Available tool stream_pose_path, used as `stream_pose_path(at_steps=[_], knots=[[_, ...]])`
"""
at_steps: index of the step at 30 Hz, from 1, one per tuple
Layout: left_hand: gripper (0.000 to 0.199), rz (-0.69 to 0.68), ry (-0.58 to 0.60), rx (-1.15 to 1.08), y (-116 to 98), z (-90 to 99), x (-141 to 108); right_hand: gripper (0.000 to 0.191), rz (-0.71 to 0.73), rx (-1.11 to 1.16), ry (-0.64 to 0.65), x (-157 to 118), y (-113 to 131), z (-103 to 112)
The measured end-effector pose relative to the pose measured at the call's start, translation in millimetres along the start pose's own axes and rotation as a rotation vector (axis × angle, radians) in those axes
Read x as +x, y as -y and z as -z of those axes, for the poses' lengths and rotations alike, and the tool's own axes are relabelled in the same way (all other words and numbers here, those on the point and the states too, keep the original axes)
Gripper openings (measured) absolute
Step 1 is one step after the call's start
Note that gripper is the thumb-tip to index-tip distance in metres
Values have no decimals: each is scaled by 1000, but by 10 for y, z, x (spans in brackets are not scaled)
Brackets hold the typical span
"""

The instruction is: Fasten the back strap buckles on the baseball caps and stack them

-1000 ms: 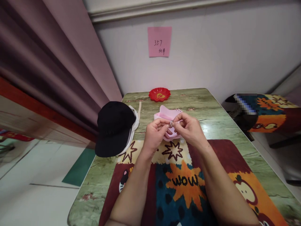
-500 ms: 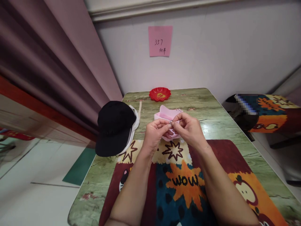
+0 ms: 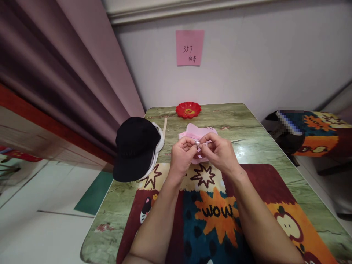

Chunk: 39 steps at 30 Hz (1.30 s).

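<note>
Head view: 2 hands, left and right, pinch 1 small silvery piece between their fingertips, above the pink case on the green table.

Red dish, yellow centre design

Dish behind box; caps left

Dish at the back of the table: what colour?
The dish is red with a yellow design, head view.
</note>
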<state>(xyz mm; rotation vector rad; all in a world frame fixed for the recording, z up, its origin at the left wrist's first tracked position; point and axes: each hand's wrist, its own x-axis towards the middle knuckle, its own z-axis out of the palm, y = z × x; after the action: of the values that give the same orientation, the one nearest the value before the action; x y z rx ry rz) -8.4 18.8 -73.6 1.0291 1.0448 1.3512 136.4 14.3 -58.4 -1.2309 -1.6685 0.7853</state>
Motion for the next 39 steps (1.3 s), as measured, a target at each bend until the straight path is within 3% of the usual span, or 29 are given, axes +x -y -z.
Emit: stream_pose_path(at_steps=[3,10,16,20,29,39], knots=[[29,26,15,2,-23,-8,-17,9,-37,58,-16,5,-14,-6],[32,69,23,-7,-127,-53,-81,10,4,-66,-141,-4,-7,-61],[34,72,-30,-7,-136,-59,-93,9,232,-208,-341,-21,29,-140],[37,89,-40,-45,-118,-55,-84,9,309,-306,-443,-24,-3,-195],[35,64,-54,-62,-83,-45,-56,13,316,-275,-430,14,-72,-264],[34,-75,46,13,-52,-9,-38,10,32,23,-246,-9,-22,-136]])
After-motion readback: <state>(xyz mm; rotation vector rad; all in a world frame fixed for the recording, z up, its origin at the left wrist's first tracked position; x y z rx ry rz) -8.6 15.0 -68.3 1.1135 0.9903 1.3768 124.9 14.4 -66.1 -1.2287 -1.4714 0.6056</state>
